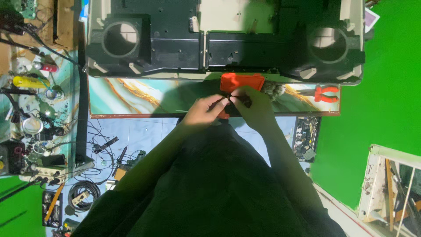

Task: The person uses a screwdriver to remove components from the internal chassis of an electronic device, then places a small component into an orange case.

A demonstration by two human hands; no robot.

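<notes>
My left hand [205, 109] and my right hand [254, 106] meet over the front edge of a marbled green tabletop [131, 96]. Their fingertips pinch a small dark part [234, 98] between them; what it is stays too small and shadowed to tell. Just beyond the fingers lies an orange plastic case [242, 82], and a bit of orange shows below my left fingers. A large black and cream device housing [219, 39] with two round openings lies across the table behind the case. Dark sleeves cover both my arms.
Orange-handled pliers [326, 93] lie on the table to the right. A cluttered side bench [30, 87] on the left holds cables, tins and a yellow bottle. Cables and tools litter the tiled floor. A tray of small parts [305, 138] sits lower right, beside a green backdrop.
</notes>
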